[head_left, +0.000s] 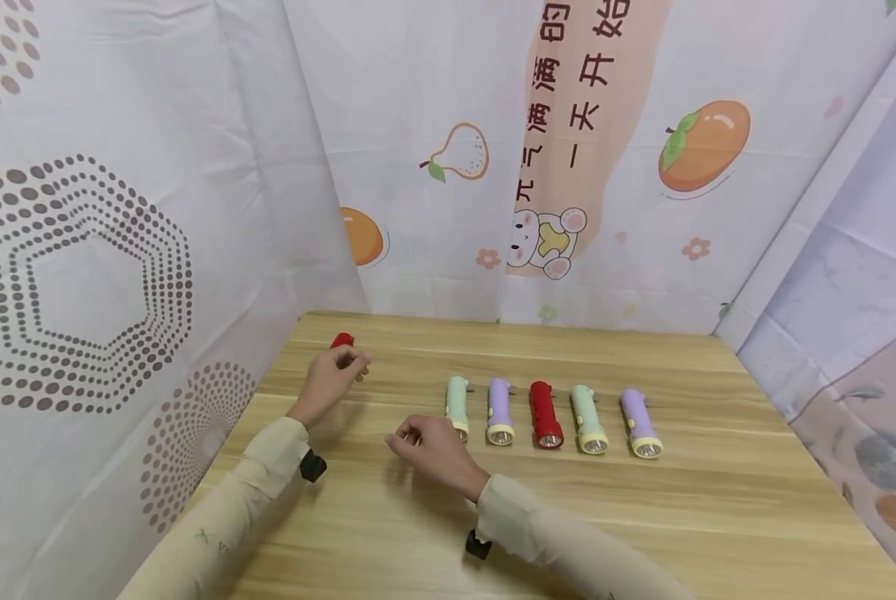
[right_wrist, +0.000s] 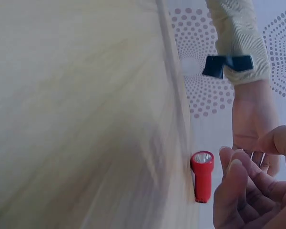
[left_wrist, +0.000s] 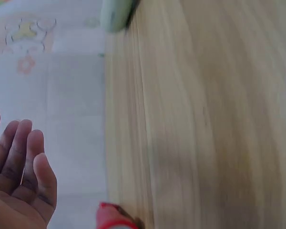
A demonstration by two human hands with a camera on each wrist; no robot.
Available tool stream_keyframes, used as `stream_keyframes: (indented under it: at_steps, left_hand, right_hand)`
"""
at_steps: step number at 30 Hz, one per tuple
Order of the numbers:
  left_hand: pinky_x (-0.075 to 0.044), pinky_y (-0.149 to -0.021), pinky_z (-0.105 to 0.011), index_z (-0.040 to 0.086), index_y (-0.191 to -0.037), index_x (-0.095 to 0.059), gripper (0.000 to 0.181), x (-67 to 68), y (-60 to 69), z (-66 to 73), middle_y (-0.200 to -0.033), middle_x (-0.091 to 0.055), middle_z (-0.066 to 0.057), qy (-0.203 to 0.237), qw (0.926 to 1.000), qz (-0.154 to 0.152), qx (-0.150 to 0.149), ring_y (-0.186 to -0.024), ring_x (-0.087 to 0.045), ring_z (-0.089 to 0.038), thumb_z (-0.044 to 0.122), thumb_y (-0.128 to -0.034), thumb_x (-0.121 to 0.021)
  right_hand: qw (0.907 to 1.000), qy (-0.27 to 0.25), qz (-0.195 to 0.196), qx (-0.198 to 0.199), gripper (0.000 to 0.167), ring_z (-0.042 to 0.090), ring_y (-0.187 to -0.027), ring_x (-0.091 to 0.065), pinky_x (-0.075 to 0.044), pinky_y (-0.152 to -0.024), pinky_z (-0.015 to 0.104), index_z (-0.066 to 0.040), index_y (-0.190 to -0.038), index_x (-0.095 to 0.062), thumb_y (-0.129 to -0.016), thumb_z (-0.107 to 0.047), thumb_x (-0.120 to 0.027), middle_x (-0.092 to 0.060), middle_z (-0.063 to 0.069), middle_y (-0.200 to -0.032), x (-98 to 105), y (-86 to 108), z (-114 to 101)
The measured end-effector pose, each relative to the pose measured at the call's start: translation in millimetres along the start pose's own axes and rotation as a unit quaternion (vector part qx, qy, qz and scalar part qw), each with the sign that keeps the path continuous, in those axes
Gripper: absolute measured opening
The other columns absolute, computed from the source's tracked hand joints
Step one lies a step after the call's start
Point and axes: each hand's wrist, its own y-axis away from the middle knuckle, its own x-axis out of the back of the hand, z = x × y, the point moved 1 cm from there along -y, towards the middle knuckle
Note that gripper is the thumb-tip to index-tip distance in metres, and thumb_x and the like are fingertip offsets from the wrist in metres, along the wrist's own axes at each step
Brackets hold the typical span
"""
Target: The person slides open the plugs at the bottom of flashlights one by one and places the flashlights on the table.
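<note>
My left hand (head_left: pixel 330 385) hovers over the table's left side with its fingers loosely bent and nothing in them. Just beyond it lies a red flashlight (head_left: pixel 342 340), mostly hidden by the hand in the head view; the right wrist view shows this red flashlight (right_wrist: pixel 202 179) whole, lens toward the camera. My right hand (head_left: pixel 438 452) is held above the middle of the table, fingers loosely curled and holding nothing. It partly covers a mint green flashlight (head_left: pixel 457 396), the leftmost of a row. Beside that one come a purple flashlight (head_left: pixel 499 407) and another red flashlight (head_left: pixel 544 410).
The row continues rightward with a second mint green flashlight (head_left: pixel 587 415) and a second purple flashlight (head_left: pixel 638 418), lenses facing the near side. All lie on a wood-grain table (head_left: pixel 688 517). Printed curtains (head_left: pixel 417 283) hang behind and at the sides.
</note>
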Motion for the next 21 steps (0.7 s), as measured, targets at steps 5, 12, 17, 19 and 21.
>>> stream_keyframes:
  at_steps: [5,12,17,19,21]
  left_hand:
    - [-0.053,-0.062,-0.031,0.006,-0.103,-0.071,0.033,11.7,-11.1,-12.7,-0.098,-0.071,-0.016,0.001,0.9994,0.019,0.028,-0.086,-0.065,-0.036,0.038,-0.1037,-0.063]
    - [-0.05,-0.066,-0.029,0.0,-0.109,-0.071,0.046,22.2,-26.9,-30.4,-0.106,-0.07,-0.022,-0.015,0.9974,0.033,0.061,-0.09,-0.062,-0.038,0.045,-0.1032,-0.061]
    - [-0.054,-0.066,-0.028,-0.001,-0.111,-0.071,0.041,33.4,-40.2,-49.1,-0.106,-0.071,-0.018,-0.019,0.9951,0.053,0.082,-0.093,-0.065,-0.032,0.039,-0.1038,-0.061]
    - [-0.053,-0.068,-0.025,0.0,-0.11,-0.071,0.036,38.8,-44.7,-55.0,-0.106,-0.071,-0.017,-0.021,0.9929,0.071,0.093,-0.092,-0.066,-0.028,0.034,-0.1039,-0.06]
    - [-0.052,-0.071,-0.022,0.0,-0.11,-0.071,0.034,43.4,-48.5,-59.5,-0.107,-0.071,-0.017,-0.022,0.9903,0.086,0.107,-0.093,-0.066,-0.026,0.031,-0.1039,-0.059]
  right_hand:
    - [0.9991,-0.037,0.002,-0.021,0.024,0.004,-0.064,-0.056,-0.047,-0.056,0.022,-0.016,-0.086,-0.076,-0.099,-0.035,-0.068,-0.066,-0.012,-0.074,-10,-9.7,-2]
    - [0.9976,-0.045,0.005,-0.053,0.034,0.008,-0.055,-0.054,-0.045,-0.049,0.025,-0.011,-0.091,-0.075,-0.101,-0.041,-0.064,-0.068,-0.004,-0.073,-10,-24.8,2]
    - [0.9963,-0.056,-0.004,-0.064,0.034,0.011,-0.056,-0.059,-0.045,-0.046,0.026,-0.01,-0.092,-0.074,-0.101,-0.041,-0.064,-0.07,-0.003,-0.074,-14,-35.8,4]
    - [0.9968,-0.046,-0.011,-0.064,0.032,0.009,-0.058,-0.059,-0.046,-0.048,0.025,-0.012,-0.091,-0.074,-0.1,-0.042,-0.064,-0.069,-0.005,-0.075,-18,-40.5,3]
    - [0.9971,-0.037,-0.019,-0.064,0.031,0.007,-0.058,-0.058,-0.046,-0.05,0.024,-0.013,-0.09,-0.074,-0.1,-0.042,-0.064,-0.068,-0.007,-0.074,-23,-45.6,2]
